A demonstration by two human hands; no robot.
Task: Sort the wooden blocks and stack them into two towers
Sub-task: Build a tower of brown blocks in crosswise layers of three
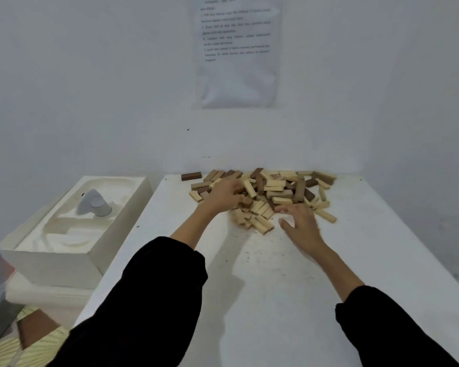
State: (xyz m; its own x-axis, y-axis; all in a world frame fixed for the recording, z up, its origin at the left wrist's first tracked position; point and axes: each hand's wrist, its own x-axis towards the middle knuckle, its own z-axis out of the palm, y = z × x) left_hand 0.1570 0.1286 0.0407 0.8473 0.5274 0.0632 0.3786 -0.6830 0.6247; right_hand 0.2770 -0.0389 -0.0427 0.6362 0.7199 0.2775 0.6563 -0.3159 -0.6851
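A loose pile of wooden blocks (273, 190), pale and dark brown mixed, lies at the far end of the white table (276, 287). One dark block (191, 176) sits apart at the pile's far left. My left hand (224, 196) reaches into the left side of the pile, its fingers curled among blocks; whether it grips one is hidden. My right hand (300, 223) hovers at the pile's near edge with fingers spread and relaxed, holding nothing. A pale block (326, 216) lies just right of it.
A white moulded foam box (72, 223) with a grey object (93, 203) in it stands left of the table. A printed sheet (237, 51) hangs on the white wall behind. Small wood crumbs dot the table's middle.
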